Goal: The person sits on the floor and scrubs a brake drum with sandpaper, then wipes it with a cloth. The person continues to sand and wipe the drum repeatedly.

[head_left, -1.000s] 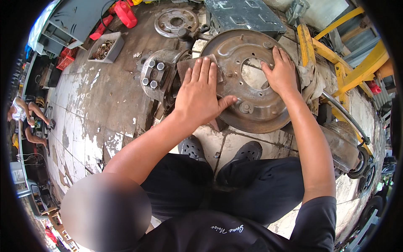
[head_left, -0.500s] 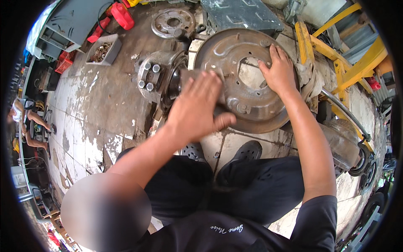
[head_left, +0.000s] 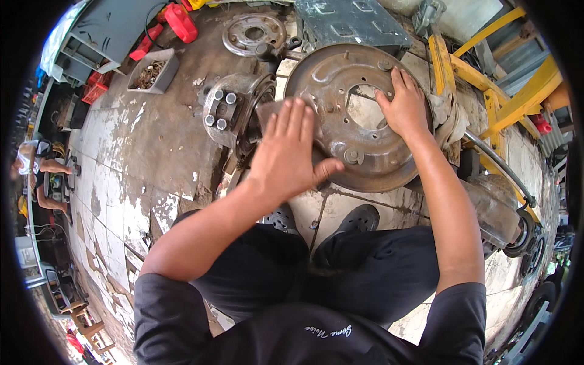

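Note:
In front of me stands a round, rusty brown brake backing plate [head_left: 331,73] with a large central hole. My left hand [head_left: 283,143] lies over its left edge, fingers stretched out flat and thumb apart. Under those fingers is a thin brown sheet that looks like sandpaper [head_left: 266,112], mostly covered by the hand. My right hand [head_left: 404,103] rests on the plate's right side, its fingers pointing up and its thumb by the hole. Just left of the plate is a greasy metal hub [head_left: 222,112] with several shiny bolts.
Behind lie a rusty wheel disc [head_left: 254,34] and a dark metal box [head_left: 353,24]. A yellow frame [head_left: 493,115] stands at the right, above a metal housing [head_left: 496,204]. A grey bin [head_left: 153,72] sits far left, and another person [head_left: 45,167] is at the left rim.
My left hand, blurred before, has moved a little left and up, and the brown sheet has shifted left with it. My right hand keeps its place on the plate.

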Available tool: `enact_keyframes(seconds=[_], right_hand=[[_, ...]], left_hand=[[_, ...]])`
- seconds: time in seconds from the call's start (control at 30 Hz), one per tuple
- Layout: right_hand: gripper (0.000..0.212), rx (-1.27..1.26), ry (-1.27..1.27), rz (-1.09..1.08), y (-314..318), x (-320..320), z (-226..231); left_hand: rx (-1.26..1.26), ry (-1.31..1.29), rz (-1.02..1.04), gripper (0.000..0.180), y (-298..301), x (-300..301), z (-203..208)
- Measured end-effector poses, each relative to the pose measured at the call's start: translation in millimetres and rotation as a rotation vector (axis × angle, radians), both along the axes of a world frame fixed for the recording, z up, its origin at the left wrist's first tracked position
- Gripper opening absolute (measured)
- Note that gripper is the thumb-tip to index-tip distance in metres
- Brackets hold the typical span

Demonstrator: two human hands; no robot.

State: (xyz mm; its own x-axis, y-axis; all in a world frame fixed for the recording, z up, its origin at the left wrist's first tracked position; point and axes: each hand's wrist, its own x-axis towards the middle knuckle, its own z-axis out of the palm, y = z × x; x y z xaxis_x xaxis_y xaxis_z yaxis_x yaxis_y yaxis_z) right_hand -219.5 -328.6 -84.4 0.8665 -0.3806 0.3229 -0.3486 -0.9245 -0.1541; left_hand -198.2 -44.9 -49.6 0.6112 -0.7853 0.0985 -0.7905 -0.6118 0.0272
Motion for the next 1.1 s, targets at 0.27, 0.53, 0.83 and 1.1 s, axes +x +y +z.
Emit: enact_keyframes(seconds=[0.27, 0.53, 0.83, 1.1], right_hand=[[0.071, -0.004, -0.016, 0.015, -3, 0, -2], [0.071, -0.009, -0.02, 0.025, -6, -2, -6], [0.071, -0.003, -0.025, 0.02, -5, -1, -3], [0.072, -0.004, -0.022, 0.016, -4, -2, -1]], left_hand=[[-0.066, 0.073, -0.07, 0.105, 3, 12, 4], [-0.081, 0.145, -0.235, 0.099, 5, -8, 3], [-0.271, 0.393, -0.325, 0.081, 12, 0, 19], [-0.128, 0.078, -0.247, 0.083, 12, 3, 11]])
